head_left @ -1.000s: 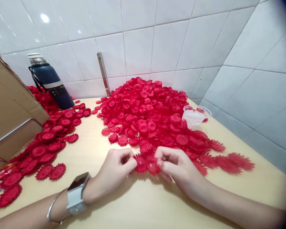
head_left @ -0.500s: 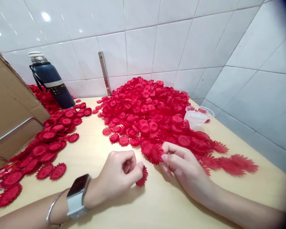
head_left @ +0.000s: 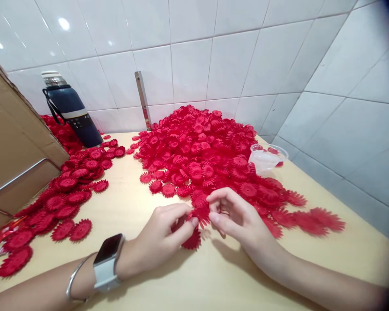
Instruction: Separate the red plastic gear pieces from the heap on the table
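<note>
My left hand [head_left: 170,231], with a watch and bangle on its wrist, is closed at the table's near middle. Its thumb and forefinger pinch a red toothed-edge flower disc [head_left: 192,240] that hangs below the fingertips. Just beyond those fingertips another red disc [head_left: 201,213] shows, partly covered; whether the left fingers touch it I cannot tell. To the right, my right hand [head_left: 235,218] is curved, thumb and forefinger apart, with nothing visible between them. It is beside the front of a large heap of red flower discs [head_left: 194,149].
A dark blue bottle [head_left: 73,112] and a cardboard box [head_left: 17,134] stand at the left, near a second spread of red discs [head_left: 68,183]. A clear plastic cup [head_left: 262,162] sits right of the heap. A metal strip [head_left: 143,101] leans on the tiled wall.
My right hand has let go of the red disc it pinched, and its fingers have opened. That disc now shows by my left fingertips. My left hand still pinches its disc.
</note>
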`<move>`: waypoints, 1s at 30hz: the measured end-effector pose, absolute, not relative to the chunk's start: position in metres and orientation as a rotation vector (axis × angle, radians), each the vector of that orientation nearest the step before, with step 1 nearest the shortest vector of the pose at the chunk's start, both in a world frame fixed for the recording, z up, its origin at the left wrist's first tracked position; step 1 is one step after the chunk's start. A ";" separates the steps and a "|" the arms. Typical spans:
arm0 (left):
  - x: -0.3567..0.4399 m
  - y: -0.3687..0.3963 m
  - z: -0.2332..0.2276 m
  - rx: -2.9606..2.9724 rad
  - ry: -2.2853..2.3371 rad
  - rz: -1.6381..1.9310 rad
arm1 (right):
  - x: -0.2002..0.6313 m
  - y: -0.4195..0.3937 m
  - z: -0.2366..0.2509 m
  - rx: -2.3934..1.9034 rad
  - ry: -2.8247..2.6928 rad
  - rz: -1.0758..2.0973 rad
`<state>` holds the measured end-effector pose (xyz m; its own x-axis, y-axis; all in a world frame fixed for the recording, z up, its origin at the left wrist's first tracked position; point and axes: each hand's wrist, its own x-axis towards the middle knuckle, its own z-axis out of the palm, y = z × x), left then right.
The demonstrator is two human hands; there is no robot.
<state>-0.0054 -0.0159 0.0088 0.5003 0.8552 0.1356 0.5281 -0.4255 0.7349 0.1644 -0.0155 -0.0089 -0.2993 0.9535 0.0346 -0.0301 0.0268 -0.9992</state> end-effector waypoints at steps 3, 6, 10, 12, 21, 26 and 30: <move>-0.005 -0.016 0.007 2.079 1.095 0.659 | 0.162 -0.015 -0.008 -1.034 -1.537 1.440; -0.007 -0.013 0.003 1.971 1.193 0.782 | 0.161 -0.016 -0.007 -1.090 -1.485 1.392; -0.009 -0.005 -0.001 1.651 1.405 1.161 | 0.161 -0.017 -0.006 -1.121 -1.496 1.258; -0.009 -0.002 -0.001 1.623 1.428 1.239 | 0.160 -0.019 -0.004 -1.051 -1.715 1.223; -0.012 -0.001 -0.006 2.003 1.477 1.144 | 0.159 -0.025 -0.010 -0.898 -2.185 0.710; -0.013 -0.005 -0.002 1.983 1.371 1.125 | 0.163 -0.025 -0.012 -0.878 -2.001 0.635; -0.012 -0.010 0.004 2.021 1.311 1.052 | 0.165 -0.025 -0.014 -0.854 -1.884 0.700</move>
